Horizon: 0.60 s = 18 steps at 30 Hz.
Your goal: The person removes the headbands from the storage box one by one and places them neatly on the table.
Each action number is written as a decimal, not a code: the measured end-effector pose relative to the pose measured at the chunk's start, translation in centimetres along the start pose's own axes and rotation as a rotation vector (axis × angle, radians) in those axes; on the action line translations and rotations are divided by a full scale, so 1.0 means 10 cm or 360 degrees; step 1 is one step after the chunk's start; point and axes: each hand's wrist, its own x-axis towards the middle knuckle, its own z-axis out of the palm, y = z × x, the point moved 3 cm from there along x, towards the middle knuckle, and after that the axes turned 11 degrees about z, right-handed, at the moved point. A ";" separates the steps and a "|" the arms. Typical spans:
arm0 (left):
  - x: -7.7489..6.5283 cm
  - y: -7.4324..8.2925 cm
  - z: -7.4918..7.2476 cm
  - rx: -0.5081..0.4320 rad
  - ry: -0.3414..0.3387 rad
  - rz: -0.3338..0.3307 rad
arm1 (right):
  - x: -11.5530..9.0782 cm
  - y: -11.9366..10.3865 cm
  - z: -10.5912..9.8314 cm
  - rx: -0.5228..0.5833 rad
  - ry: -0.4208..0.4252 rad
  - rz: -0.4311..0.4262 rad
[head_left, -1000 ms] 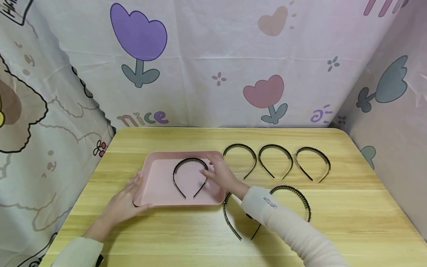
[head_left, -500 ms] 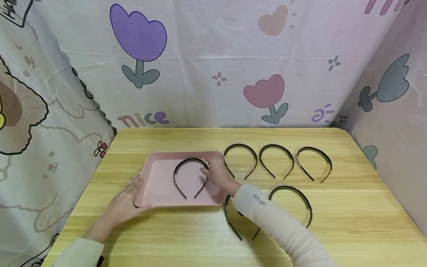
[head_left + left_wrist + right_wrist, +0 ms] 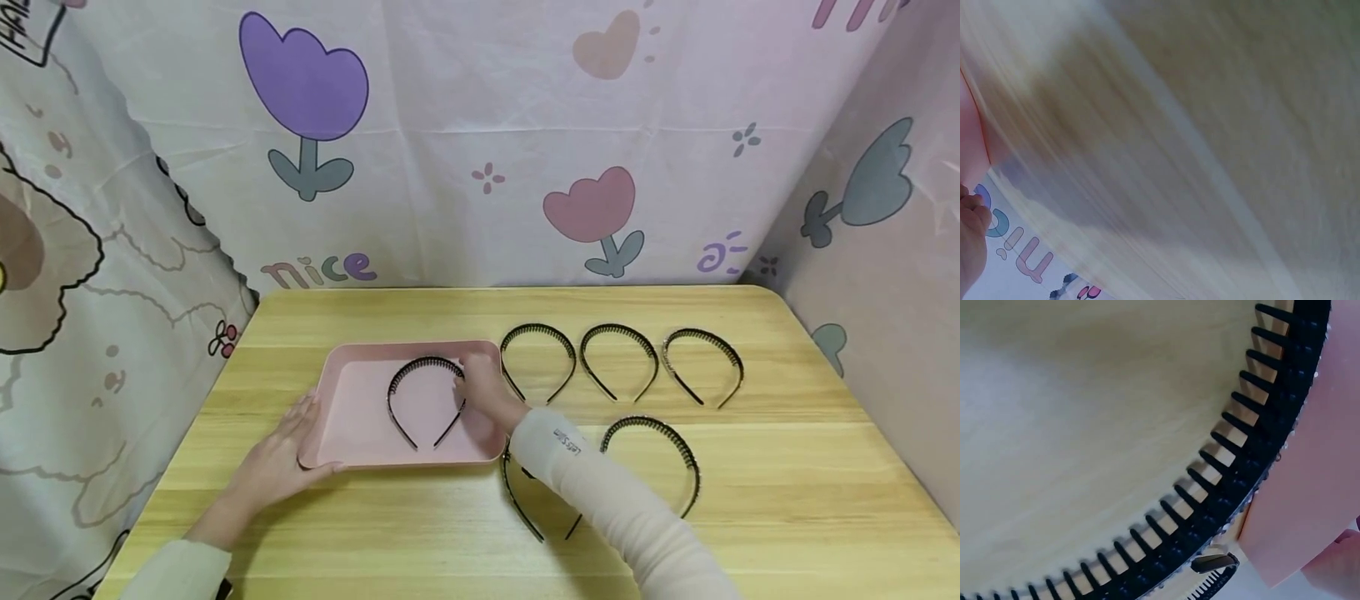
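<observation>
A black toothed headband [image 3: 427,362] lies in the right half of a shallow pink tray [image 3: 352,425]. My right hand [image 3: 486,388] reaches inside the tray, with thumb and fingers closed at the headband's right side; part of that side is hidden behind them. My left hand [image 3: 277,454] holds the tray's near left corner, the thumb along the front rim and the fingers along the left side. In the right wrist view, a large headband [image 3: 1229,475] with small shiny stones along its outer edge lies on the table beside the tray wall [image 3: 1316,469].
Three more headbands, left [image 3: 536,328], middle [image 3: 617,328] and right [image 3: 697,333], lie in a row right of the tray. Nearer lie two others, one [image 3: 517,504] partly under my right sleeve [image 3: 600,500] and one [image 3: 641,420] beside it. Patterned cloth [image 3: 450,108] surrounds the wooden table [image 3: 375,533].
My right hand has drawn its spread fingers together at the headband's right side, and the forearm has shifted left. The left hand stays at the tray corner.
</observation>
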 end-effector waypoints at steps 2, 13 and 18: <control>-0.01 0.00 0.00 0.0002 -0.0003 -0.0003 | -0.01 -0.01 0.01 0.0019 -0.0012 0.0033; -0.02 -0.02 0.02 -0.0008 -0.0013 -0.0006 | 0.03 0.00 0.07 -0.0040 0.0001 0.0071; -0.02 -0.02 0.02 -0.0011 -0.0011 -0.0016 | 0.04 0.00 0.07 -0.0046 0.0017 0.0075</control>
